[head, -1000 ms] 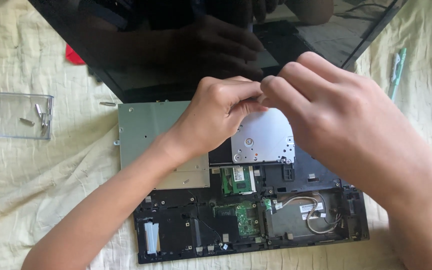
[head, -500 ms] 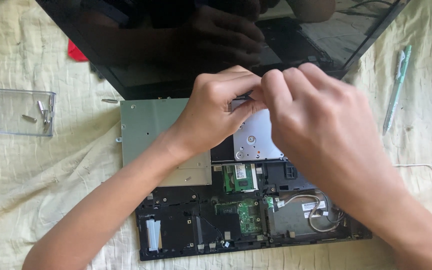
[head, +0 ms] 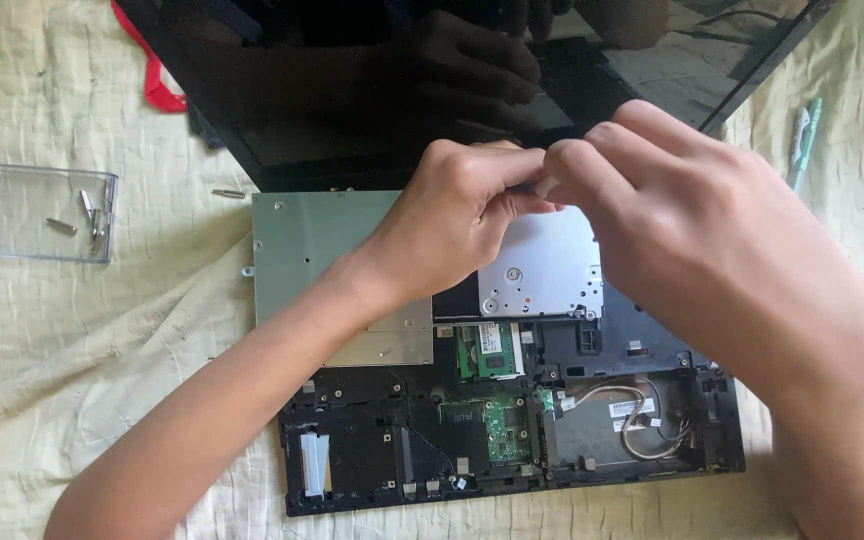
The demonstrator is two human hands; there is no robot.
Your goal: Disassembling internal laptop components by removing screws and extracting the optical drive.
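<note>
Hands met over the far edge of the opened laptop base (head: 512,440), just where the dark screen panel (head: 352,90) began. My left hand (head: 457,215) was curled, its fingertips drawn together at the point where they touched my right hand (head: 692,240), whose fingers were likewise bunched and pressed toward the same spot. Whatever small part sat between them was hidden by the fingers, so I could not tell whether either hand was actually pinching something or only pressing against the other.

Beneath the hands lay a silver optical drive (head: 547,265), flat in its bay at the far side of the base, partly covered by my left wrist. To its left a pale green-grey metal plate (head: 317,245) rested flat, reaching past the left edge of the base onto the cream cloth (head: 102,350) that covered the surface. Nearer to me, the base showed a green memory module (head: 492,350), a green circuit board (head: 497,425) and a loop of white and grey cables (head: 642,420) in the right compartment.

Well off to the left, a clear plastic box (head: 37,215) held a few loose screws (head: 87,215). One more screw (head: 229,194) lay on the cloth between the box and the plate. A red strap (head: 152,85) showed at the far left beside the screen, and a pale green pen (head: 802,140) lay at the far right.
</note>
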